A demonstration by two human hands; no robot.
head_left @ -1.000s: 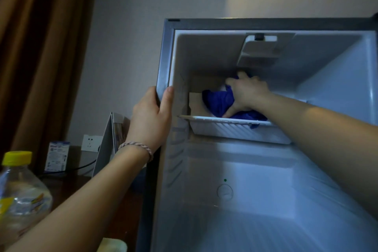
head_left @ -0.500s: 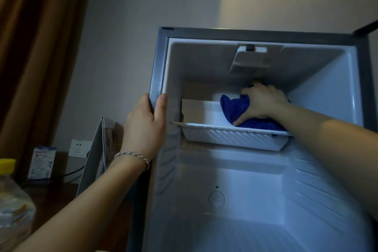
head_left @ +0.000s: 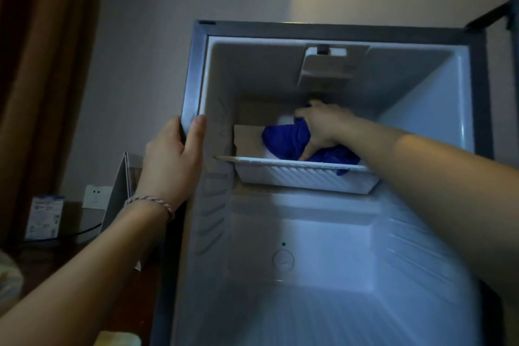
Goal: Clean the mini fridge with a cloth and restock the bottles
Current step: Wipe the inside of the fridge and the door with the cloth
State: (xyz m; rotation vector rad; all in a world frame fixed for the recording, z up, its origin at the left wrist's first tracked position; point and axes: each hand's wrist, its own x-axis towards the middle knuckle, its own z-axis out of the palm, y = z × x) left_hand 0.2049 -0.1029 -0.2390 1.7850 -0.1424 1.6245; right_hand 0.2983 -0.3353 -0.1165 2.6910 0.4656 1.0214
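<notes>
Dim room, grey wall (head_left: pixel 157 36) behind, brown curtain (head_left: pixel 42 78) hanging at far left. Dark wooden counter (head_left: pixel 84 258) at lower left, carrying a small printed box (head_left: pixel 43 216) near the wall, a folded stand-up card (head_left: pixel 119 191) just beside the fridge, and a cable trailing from a white wall socket (head_left: pixel 94 196). Mini fridge (head_left: pixel 196 70) open, filling the middle and right, white inside, with a ribbed white tray (head_left: pixel 295 177) mounted high up and a round dial (head_left: pixel 283 260) under a green dot on the back wall lower down. Left hand (head_left: pixel 174 160), braided bracelet (head_left: pixel 151 202) at the wrist, gripping the fridge's left front edge, thumb wrapped onto the inner side. Right hand (head_left: pixel 323 129) reaching deep over the tray, clutching a bunched blue cloth (head_left: pixel 286 140) that lies in the tray. Fingertips of the right hand lost in shadow against the back. Door only a dark sliver at the upper right corner. Pale blurred shape cut off at the left edge, and another at the bottom edge, neither identifiable. Box print too small to read.
</notes>
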